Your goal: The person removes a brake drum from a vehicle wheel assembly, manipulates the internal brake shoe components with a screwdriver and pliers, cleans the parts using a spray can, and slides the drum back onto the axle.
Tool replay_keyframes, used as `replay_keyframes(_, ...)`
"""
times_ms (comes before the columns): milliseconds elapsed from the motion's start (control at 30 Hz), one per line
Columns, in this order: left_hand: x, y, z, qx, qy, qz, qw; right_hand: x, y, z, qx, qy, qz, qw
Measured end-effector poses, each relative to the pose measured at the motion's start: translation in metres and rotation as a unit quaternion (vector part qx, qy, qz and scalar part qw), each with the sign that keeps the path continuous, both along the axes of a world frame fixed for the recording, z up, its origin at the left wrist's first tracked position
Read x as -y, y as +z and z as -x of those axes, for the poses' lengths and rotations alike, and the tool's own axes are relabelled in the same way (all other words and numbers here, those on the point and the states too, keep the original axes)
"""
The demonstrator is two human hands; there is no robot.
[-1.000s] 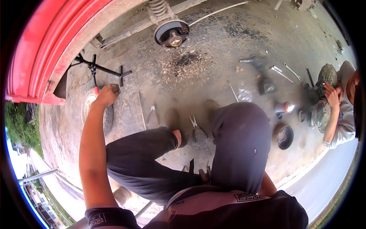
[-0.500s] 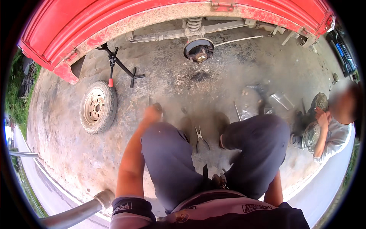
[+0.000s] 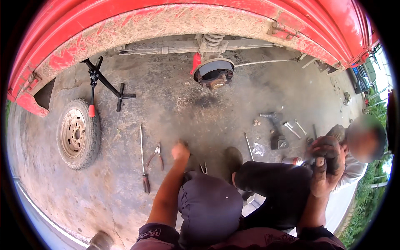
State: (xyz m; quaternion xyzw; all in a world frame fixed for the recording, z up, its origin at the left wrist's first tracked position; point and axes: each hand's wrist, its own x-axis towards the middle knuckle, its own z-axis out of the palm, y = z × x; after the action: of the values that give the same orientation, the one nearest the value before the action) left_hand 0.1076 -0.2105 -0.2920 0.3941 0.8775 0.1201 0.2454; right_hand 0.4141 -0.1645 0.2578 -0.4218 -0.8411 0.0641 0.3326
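My left hand (image 3: 180, 151) hangs low over the concrete in front of my left knee. Its fingers are blurred and turned away, so what they hold is hidden. Between it and a long screwdriver (image 3: 145, 181) lie pliers (image 3: 156, 155) with reddish handles. The tips of another pair of pliers (image 3: 203, 168) show beside my knee. Raised at the right, my right hand (image 3: 327, 171) has blackened fingers curled round something dark that I cannot make out, thumb upward. A spray can (image 3: 293, 161) lies just left of it. Ahead, a bare wheel hub (image 3: 216, 84) sits in its round brake plate (image 3: 213, 66).
A red vehicle body (image 3: 166, 25) overhangs the far side. A removed wheel (image 3: 78, 134) and a black stand (image 3: 109, 86) are at the left. To the right lie a cordless power tool (image 3: 276, 131), sockets (image 3: 292, 130), a small plastic bag (image 3: 259, 149) and a crouching person (image 3: 353, 178).
The view has shifted left and toward the vehicle. My right hand has risen into view, and my left hand has moved right, nearer my knee. The screwdriver and reddish-handled pliers are now plainly visible.
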Motion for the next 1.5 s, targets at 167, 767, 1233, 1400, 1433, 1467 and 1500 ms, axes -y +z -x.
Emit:
replay_keyframes(167,0.006,-0.009,0.005,0.001,-0.021,-0.036,0.999,0.002,-0.003,0.005,-0.083,0.030,0.088,0.992)
replay_keyframes(767,-0.173,0.198,0.039,0.410,0.084,-0.475,0.774,-0.007,-0.016,-0.018,-0.021,0.017,0.144,0.989)
replay_keyframes(1233,-0.162,0.244,0.019,0.063,-0.167,-0.557,0.811,-0.267,-0.216,0.131,-0.070,-0.057,0.709,0.700)
replay_keyframes(1400,-0.163,0.207,0.021,0.112,-0.127,-0.562,0.810,-0.268,-0.217,0.148,-0.062,-0.035,0.640,0.765)
replay_keyframes(1433,-0.160,0.209,0.019,0.123,-0.114,-0.546,0.821,-0.262,-0.211,0.157,-0.023,-0.056,0.611,0.790)
replay_keyframes(1467,-0.158,0.212,0.019,0.147,-0.098,-0.529,0.830,-0.256,-0.207,0.165,0.016,-0.078,0.580,0.811)
replay_keyframes(1500,-0.160,0.209,0.017,0.147,-0.097,-0.531,0.829,-0.253,-0.203,0.168,0.059,-0.099,0.544,0.831)
